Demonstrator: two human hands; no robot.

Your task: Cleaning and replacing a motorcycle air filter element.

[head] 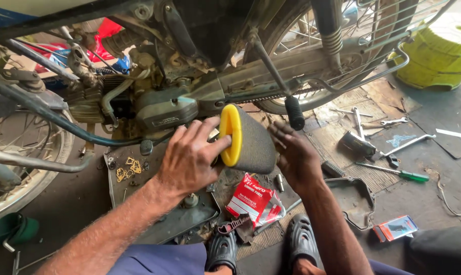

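Note:
I hold a grey foam air filter with a yellow rim between both hands, level with the lower frame of a motorcycle. My left hand grips the yellow rim end. The open palm of my right hand presses against the filter's grey tapered end. The motorcycle's engine and black foot peg are just behind the filter.
A metal tray with small brass parts lies under my left arm. A red packet and a black cover sit on the floor. Spanners, a green-handled screwdriver and a yellow stool are at right.

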